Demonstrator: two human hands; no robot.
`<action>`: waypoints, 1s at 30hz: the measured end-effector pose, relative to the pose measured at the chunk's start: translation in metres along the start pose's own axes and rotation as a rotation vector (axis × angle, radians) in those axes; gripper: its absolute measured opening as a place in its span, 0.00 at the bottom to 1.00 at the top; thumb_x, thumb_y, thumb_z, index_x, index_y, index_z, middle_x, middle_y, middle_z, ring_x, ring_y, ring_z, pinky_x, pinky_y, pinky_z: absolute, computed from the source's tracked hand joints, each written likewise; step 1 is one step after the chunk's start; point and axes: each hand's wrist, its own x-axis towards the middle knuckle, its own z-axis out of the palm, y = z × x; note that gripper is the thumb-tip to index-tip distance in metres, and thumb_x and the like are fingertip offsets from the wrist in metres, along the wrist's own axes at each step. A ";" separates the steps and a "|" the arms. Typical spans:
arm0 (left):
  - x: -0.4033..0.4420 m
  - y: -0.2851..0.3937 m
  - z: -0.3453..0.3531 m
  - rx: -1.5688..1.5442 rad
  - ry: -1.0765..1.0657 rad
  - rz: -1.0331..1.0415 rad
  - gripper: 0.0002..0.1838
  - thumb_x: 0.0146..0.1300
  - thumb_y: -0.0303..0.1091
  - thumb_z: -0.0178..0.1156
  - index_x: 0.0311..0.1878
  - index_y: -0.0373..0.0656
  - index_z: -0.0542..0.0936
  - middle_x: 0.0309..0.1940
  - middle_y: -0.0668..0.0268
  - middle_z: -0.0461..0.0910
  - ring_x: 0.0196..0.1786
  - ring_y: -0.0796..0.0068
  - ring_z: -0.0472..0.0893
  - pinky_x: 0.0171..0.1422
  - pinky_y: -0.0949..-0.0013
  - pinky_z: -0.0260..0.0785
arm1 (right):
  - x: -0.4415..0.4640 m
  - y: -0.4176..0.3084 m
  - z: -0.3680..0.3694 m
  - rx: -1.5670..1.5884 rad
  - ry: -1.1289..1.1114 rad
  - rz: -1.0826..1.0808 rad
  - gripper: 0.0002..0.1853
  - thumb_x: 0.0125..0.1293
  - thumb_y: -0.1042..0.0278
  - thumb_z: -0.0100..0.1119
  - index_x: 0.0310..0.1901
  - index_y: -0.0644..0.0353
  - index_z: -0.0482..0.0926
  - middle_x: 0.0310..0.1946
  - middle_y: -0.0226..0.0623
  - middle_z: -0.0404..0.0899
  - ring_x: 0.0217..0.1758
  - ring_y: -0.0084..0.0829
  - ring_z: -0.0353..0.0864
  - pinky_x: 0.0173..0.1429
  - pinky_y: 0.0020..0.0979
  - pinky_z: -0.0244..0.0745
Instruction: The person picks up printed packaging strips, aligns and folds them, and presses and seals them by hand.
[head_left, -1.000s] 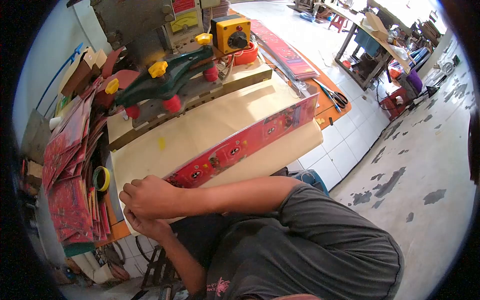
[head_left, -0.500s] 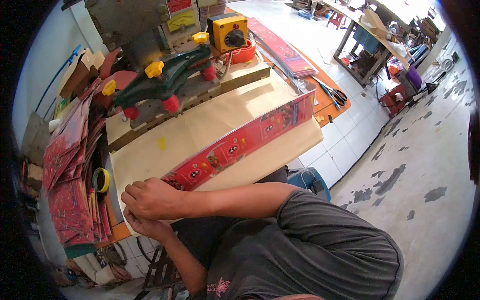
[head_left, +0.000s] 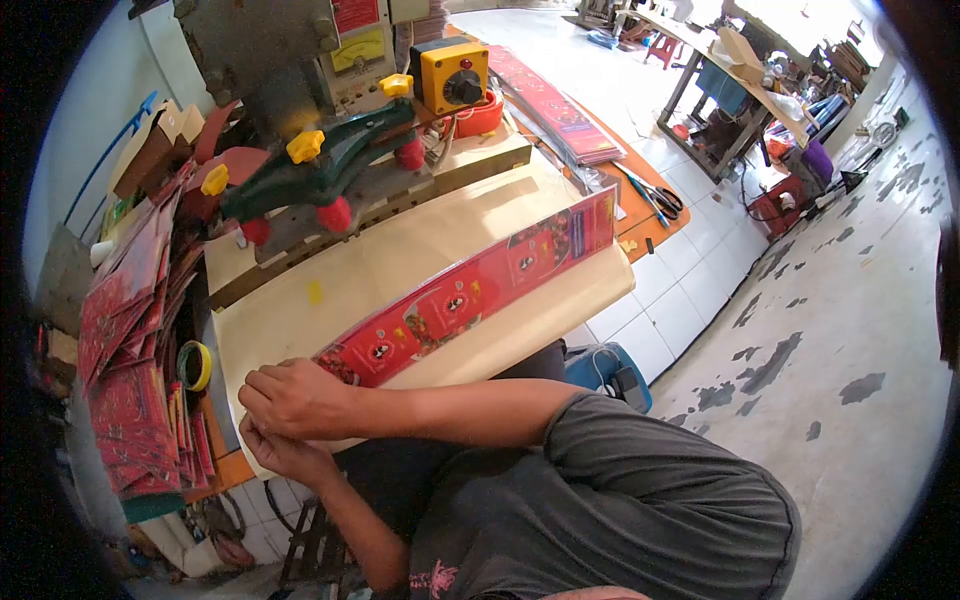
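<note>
My right hand is closed, its fingers curled together at the left front corner of the cream sheet. Just below it, my left hand is closed too, the two hands touching. What lies between their fingers is hidden. A long red printed strip in clear plastic stands tilted on the sheet, its left end reaching down behind my right hand and forearm. Behind the sheet is a machine with a dark green bracket, yellow knobs and red feet.
Red printed packets are heaped at the left, beside a yellow tape roll. A yellow control box, more red strips and scissors are behind. A blue container stands beyond my right arm.
The view has shifted slightly, and the strip's printed face shows a little more broadly. Both hands stay closed together at the same corner of the sheet.
</note>
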 end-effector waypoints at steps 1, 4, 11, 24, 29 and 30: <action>0.000 -0.001 0.001 -0.005 -0.002 -0.003 0.15 0.79 0.40 0.56 0.55 0.37 0.74 0.46 0.66 0.76 0.48 0.75 0.77 0.57 0.67 0.71 | 0.000 0.001 0.000 -0.006 -0.002 0.000 0.13 0.54 0.63 0.62 0.34 0.61 0.71 0.30 0.36 0.72 0.33 0.35 0.79 0.34 0.36 0.78; -0.001 0.000 -0.002 0.033 -0.060 0.054 0.15 0.79 0.40 0.56 0.55 0.37 0.74 0.46 0.67 0.76 0.48 0.75 0.77 0.57 0.67 0.71 | -0.002 0.001 0.003 0.009 0.019 0.000 0.13 0.54 0.63 0.62 0.34 0.61 0.70 0.30 0.36 0.72 0.33 0.36 0.80 0.35 0.36 0.77; 0.006 -0.008 -0.007 0.005 -0.038 0.039 0.11 0.77 0.34 0.55 0.55 0.38 0.77 0.50 0.65 0.79 0.51 0.71 0.79 0.59 0.63 0.74 | -0.002 0.002 0.006 0.034 0.002 0.022 0.14 0.53 0.62 0.63 0.35 0.61 0.72 0.31 0.38 0.74 0.34 0.39 0.81 0.37 0.39 0.79; 0.027 0.028 -0.030 0.011 0.116 0.084 0.11 0.80 0.37 0.56 0.49 0.38 0.77 0.44 0.66 0.78 0.47 0.77 0.76 0.58 0.68 0.72 | -0.004 0.030 -0.105 -0.174 -0.277 0.023 0.17 0.61 0.56 0.69 0.41 0.59 0.78 0.38 0.39 0.78 0.48 0.41 0.81 0.54 0.40 0.78; 0.050 0.047 -0.096 0.042 0.237 0.043 0.15 0.79 0.40 0.59 0.55 0.37 0.78 0.50 0.60 0.81 0.54 0.72 0.79 0.64 0.62 0.73 | -0.050 0.074 -0.201 -0.402 0.061 0.369 0.28 0.55 0.69 0.76 0.58 0.61 0.78 0.61 0.47 0.77 0.68 0.48 0.75 0.71 0.43 0.72; 0.048 0.051 -0.104 0.050 0.237 0.044 0.15 0.79 0.40 0.59 0.55 0.37 0.78 0.50 0.60 0.81 0.54 0.72 0.79 0.64 0.62 0.73 | -0.058 0.078 -0.220 -0.438 0.157 0.457 0.31 0.56 0.72 0.75 0.63 0.61 0.76 0.63 0.49 0.76 0.69 0.49 0.74 0.72 0.45 0.71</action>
